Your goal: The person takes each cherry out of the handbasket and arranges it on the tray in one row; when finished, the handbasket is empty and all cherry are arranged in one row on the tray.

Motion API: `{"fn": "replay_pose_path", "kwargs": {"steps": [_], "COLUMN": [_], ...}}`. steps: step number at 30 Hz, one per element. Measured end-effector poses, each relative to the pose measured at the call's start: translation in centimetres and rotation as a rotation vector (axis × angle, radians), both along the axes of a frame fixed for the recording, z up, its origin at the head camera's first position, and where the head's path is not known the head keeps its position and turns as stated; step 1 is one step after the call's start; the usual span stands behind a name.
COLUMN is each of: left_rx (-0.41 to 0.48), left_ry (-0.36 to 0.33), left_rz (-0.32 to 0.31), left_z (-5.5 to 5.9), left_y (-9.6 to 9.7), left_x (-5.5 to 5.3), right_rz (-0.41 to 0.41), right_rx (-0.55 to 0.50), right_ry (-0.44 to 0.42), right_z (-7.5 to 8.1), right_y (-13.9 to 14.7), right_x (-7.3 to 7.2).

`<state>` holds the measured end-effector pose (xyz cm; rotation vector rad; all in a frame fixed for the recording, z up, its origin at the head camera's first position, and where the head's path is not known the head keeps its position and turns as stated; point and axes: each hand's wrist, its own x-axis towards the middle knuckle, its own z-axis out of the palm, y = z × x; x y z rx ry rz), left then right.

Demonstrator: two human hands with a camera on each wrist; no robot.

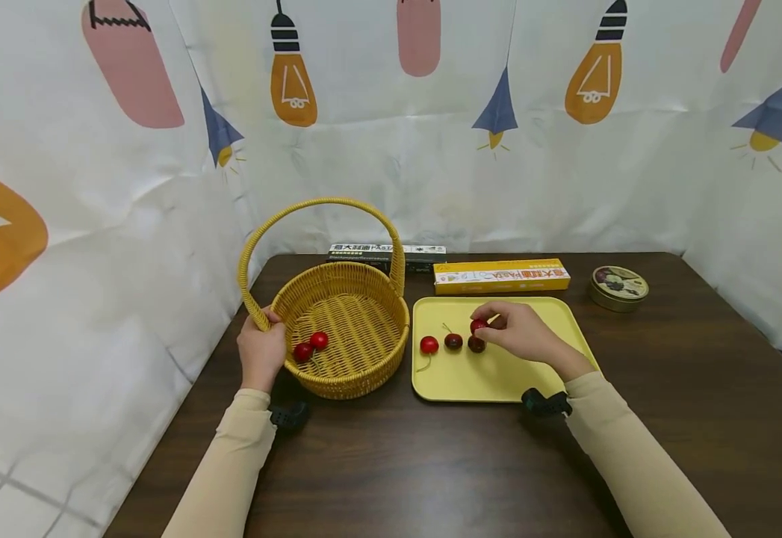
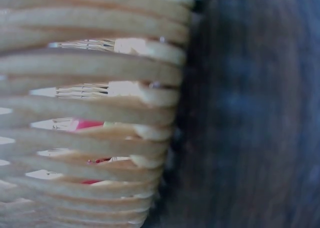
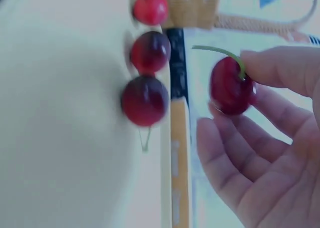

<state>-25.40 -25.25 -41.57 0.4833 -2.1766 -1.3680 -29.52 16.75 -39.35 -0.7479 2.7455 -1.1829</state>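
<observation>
My left hand (image 1: 261,351) grips the yellow wicker basket (image 1: 364,381) at its left side, by the foot of the tall handle. Two red cherries (image 1: 319,341) lie inside, towards the left. Between thumb and fingers, my right hand (image 1: 521,332) pinches a dark red cherry (image 3: 231,85) with a green stem, held above the yellow tray (image 1: 498,385). On that tray sit a bright red cherry (image 1: 429,345) and two darker cherries (image 1: 453,341) in a row. The left wrist view is filled by the basket's weave (image 2: 90,107), with red glimpsed through its gaps; the left hand is out of that view.
Behind the tray lies a yellow pasta box (image 1: 501,276), and a dark pasta box (image 1: 417,258) is partly hidden behind the basket. A round tin (image 1: 619,288) stands to the right on the dark wooden table (image 1: 391,471). A patterned curtain (image 1: 391,172) hangs at the back.
</observation>
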Motion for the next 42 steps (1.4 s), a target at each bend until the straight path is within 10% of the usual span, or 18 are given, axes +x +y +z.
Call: {"fn": "replay_pose_path", "kwargs": {"steps": [12, 42], "left_rx": [0.030, 0.032], "left_ry": [-0.021, -0.013], "left_rz": [0.002, -0.008], "left_z": [0.3, 0.3], "left_y": [0.2, 0.2], "left_x": [0.0, 0.1], "right_rz": [0.005, 0.051], "right_rx": [0.145, 0.197], "right_ry": [-0.054, -0.106], "right_z": [-1.2, -1.8], "right_y": [4.2, 3.4], "right_x": [-1.5, -1.5]}}
